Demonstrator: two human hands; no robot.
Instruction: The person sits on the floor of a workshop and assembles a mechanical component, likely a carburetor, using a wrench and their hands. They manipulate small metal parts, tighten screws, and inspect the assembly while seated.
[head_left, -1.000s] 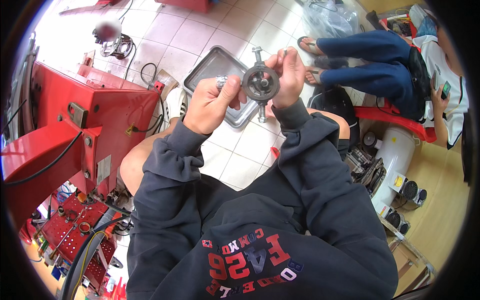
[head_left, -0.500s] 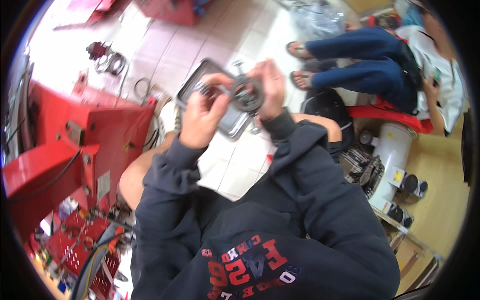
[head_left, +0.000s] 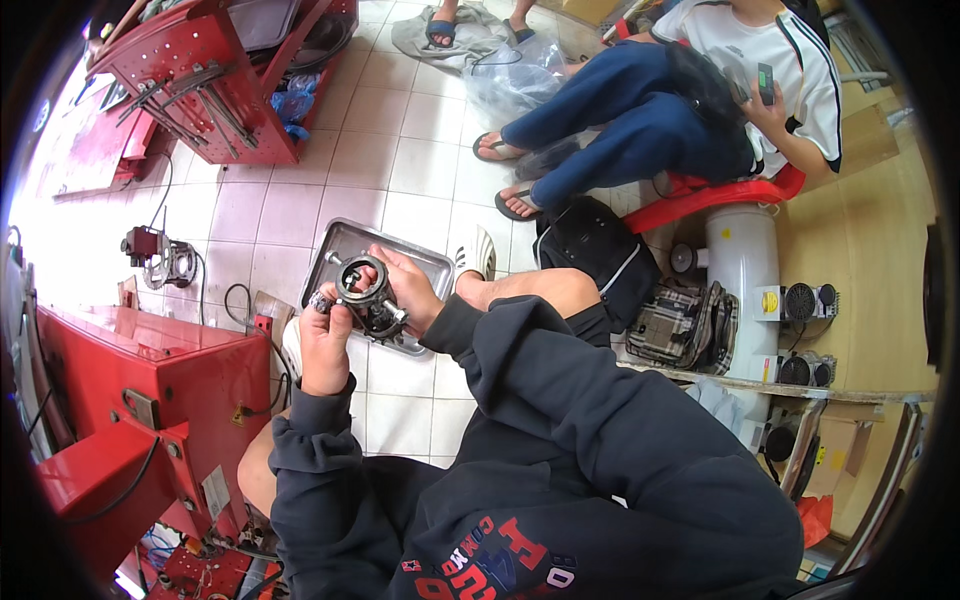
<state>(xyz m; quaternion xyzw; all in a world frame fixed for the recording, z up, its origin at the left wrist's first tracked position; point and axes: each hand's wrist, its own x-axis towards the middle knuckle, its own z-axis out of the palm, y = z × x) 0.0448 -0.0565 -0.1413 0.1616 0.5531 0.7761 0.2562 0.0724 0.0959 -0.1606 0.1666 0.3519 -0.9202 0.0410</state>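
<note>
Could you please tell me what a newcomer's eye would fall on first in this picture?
Probably the metal ring part near the centre, held between the left hand and right hand, with a tray behind it on the floor. Next might come the bulky red machine at lower left, and the seated person in blue trousers at upper right.

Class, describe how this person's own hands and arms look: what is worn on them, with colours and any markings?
Both arms are in long, loose, dark charcoal sleeves, creased into folds, with no lettering visible on them. Close-fitting cuffs of similar dark colour end at the wrists. The left hand wears a chunky silver-coloured ring. Neither it nor the right hand is gloved.
</note>
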